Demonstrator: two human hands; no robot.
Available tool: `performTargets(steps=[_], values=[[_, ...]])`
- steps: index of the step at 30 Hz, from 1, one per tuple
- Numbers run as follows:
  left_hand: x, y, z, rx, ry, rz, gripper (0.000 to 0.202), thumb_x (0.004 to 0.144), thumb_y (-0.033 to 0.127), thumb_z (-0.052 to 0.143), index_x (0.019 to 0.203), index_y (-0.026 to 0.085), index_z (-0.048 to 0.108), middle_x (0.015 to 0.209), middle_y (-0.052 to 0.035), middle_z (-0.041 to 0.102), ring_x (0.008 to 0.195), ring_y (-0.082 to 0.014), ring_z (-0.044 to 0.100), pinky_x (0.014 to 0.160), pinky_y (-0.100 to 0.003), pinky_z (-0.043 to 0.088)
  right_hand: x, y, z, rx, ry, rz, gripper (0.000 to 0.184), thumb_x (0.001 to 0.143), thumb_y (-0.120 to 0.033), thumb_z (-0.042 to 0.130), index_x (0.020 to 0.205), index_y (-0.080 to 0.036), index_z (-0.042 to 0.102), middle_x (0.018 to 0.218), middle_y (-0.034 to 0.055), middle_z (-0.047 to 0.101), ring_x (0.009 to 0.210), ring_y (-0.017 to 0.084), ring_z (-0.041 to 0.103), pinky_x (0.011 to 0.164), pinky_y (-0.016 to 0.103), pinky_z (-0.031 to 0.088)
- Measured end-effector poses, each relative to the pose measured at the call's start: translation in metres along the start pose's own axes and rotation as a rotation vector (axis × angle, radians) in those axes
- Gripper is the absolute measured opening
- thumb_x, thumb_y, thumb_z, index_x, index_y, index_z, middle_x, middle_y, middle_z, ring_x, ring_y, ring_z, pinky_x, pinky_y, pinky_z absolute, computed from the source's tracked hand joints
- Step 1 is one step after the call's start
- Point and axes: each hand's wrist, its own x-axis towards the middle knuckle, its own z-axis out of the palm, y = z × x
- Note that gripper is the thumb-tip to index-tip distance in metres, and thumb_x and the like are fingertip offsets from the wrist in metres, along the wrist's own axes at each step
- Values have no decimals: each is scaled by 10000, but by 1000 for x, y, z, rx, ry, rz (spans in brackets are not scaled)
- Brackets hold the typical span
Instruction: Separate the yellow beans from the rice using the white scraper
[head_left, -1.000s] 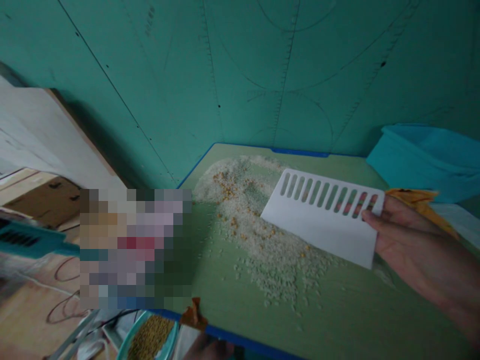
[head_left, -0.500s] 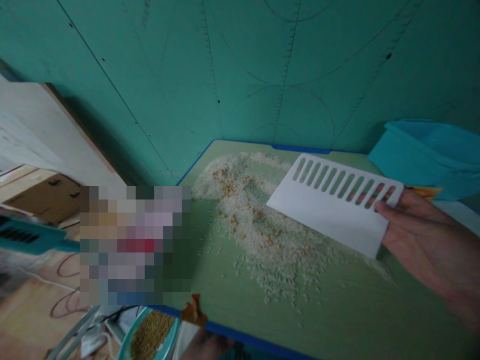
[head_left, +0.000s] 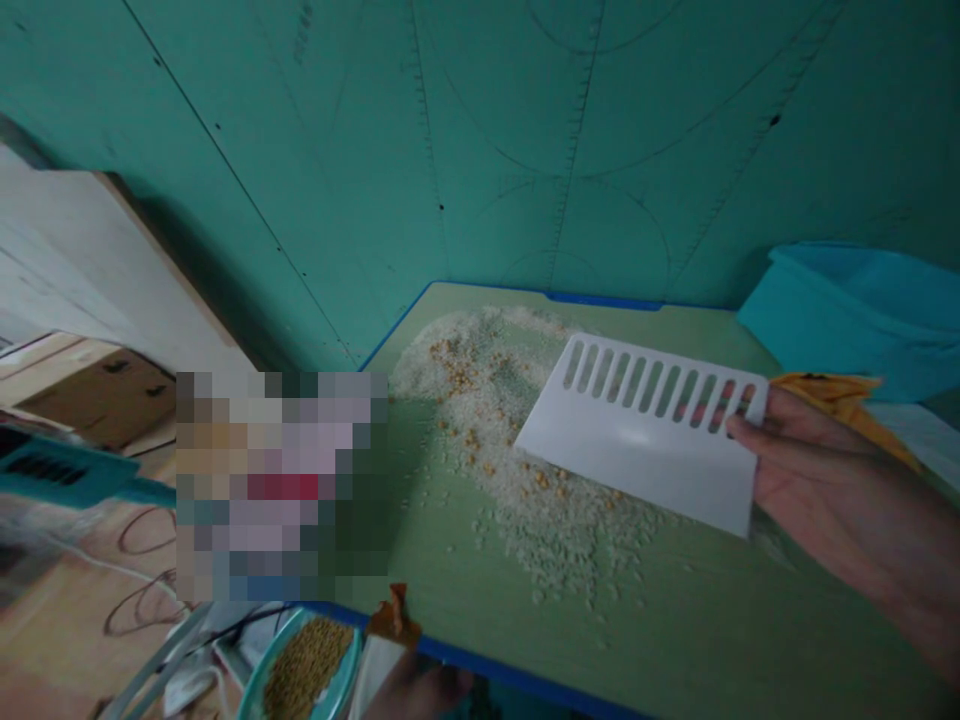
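My right hand (head_left: 806, 465) grips a white slotted plastic scraper (head_left: 630, 450) by its right end, thumb on top and fingers behind the slots. The scraper hangs tilted over a spread of white rice (head_left: 577, 540). Small round tan beans (head_left: 465, 375) lie scattered through the rice on the green tabletop (head_left: 720, 620). My left hand (head_left: 420, 695) is at the bottom, below the blue table edge, dark and partly cut off. A pale flat surface shows beside it, and its fingers are mostly hidden.
A teal bin (head_left: 840, 320) and an orange cloth (head_left: 847, 405) are at the right. Below the near edge sits a teal bowl (head_left: 251, 695) of tan grains. Orange tape (head_left: 395, 617) sticks to the edge. A teal slotted scoop (head_left: 67, 470) appears at left, beside a blurred-out patch.
My right hand has brought the scraper a little left and nearer, over the middle of the rice. More of the orange cloth shows behind it. The left hand has hardly moved.
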Motion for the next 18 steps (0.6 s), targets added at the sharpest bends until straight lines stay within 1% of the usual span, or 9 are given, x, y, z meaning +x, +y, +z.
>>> performTargets(steps=[3, 5, 7, 11, 14, 16, 18], values=[[3, 1, -5, 88, -46, 1, 224, 544, 438, 822, 504, 260, 691, 608, -53, 751, 960, -356, 672, 966, -428, 485, 3, -2, -2, 5, 35, -21, 223, 748, -250, 692, 963, -297, 658, 1196, 5, 703, 1195, 254, 594, 950, 360, 534], [7, 1, -11, 140, -20, 13, 215, 522, 423, 835, 482, 277, 682, 591, -48, 752, 883, -338, 688, 915, -389, 517, 5, -2, -2, 0, 61, -39, 215, 739, -226, 690, 942, -289, 659, 1192, 8, 703, 1199, 255, 589, 917, 349, 552], [10, -1, -17, 195, 1, 31, 211, 499, 414, 848, 477, 288, 680, 594, -45, 759, 832, -327, 694, 882, -360, 533, 7, -1, -2, 0, 60, -35, 228, 720, -196, 687, 929, -283, 659, 1185, 7, 707, 1196, 260, 591, 907, 356, 556], [13, -8, -26, 251, 12, 43, 165, 548, 414, 831, 565, 284, 731, 629, -36, 772, 892, -339, 693, 940, -378, 511, 5, 2, -2, 26, -6, 18, 288, 693, -141, 671, 940, -288, 651, 1193, 0, 709, 1168, 260, 611, 893, 364, 557], [12, -13, -32, 301, 9, 39, 151, 548, 406, 841, 555, 289, 744, 665, -36, 790, 882, -338, 703, 976, -391, 494, 2, 3, -3, 52, -33, 38, 311, 682, -117, 663, 943, -287, 653, 1199, -4, 708, 1156, 248, 620, 895, 341, 550], [11, -16, -34, 328, 0, 34, 147, 563, 418, 833, 603, 290, 774, 758, -46, 815, 913, -346, 705, 995, -402, 482, 1, 3, -2, 51, -29, 38, 311, 675, -135, 683, 946, -287, 657, 1191, -3, 711, 1164, 241, 616, 915, 328, 539], [10, -17, -34, 378, -11, 31, 207, 588, 432, 812, 734, 285, 810, 902, -54, 824, 1016, -373, 684, 1031, -426, 450, 2, 2, -1, 40, 9, 27, 307, 658, -182, 711, 942, -286, 662, 1162, 6, 722, 1157, 248, 620, 928, 339, 535]])
